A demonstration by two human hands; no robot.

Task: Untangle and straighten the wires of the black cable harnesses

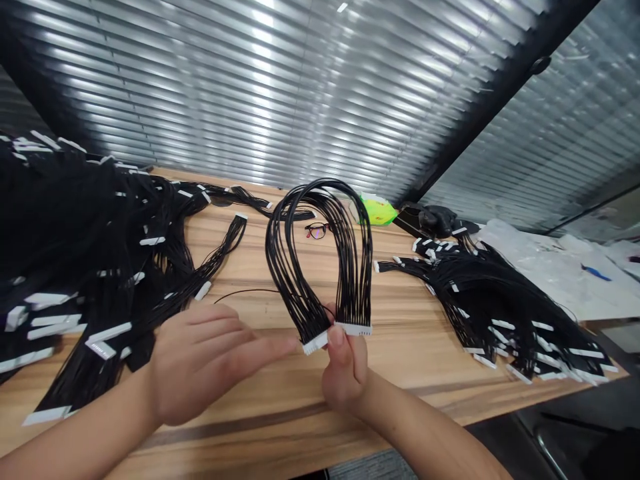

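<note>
My right hand (345,370) pinches a black wire harness (320,253) just below its two white end connectors (337,335), so the wires arch upward in a loop above the wooden table (260,267). My left hand (210,360) hovers flat beside it with fingers stretched out, the fingertips almost at the left connector. It holds nothing.
A large heap of black harnesses with white connectors (75,267) covers the left of the table. A second fanned-out pile (500,300) lies on the right. Glasses (317,230) and a green packet (377,210) sit at the back, white sheets (560,267) at far right.
</note>
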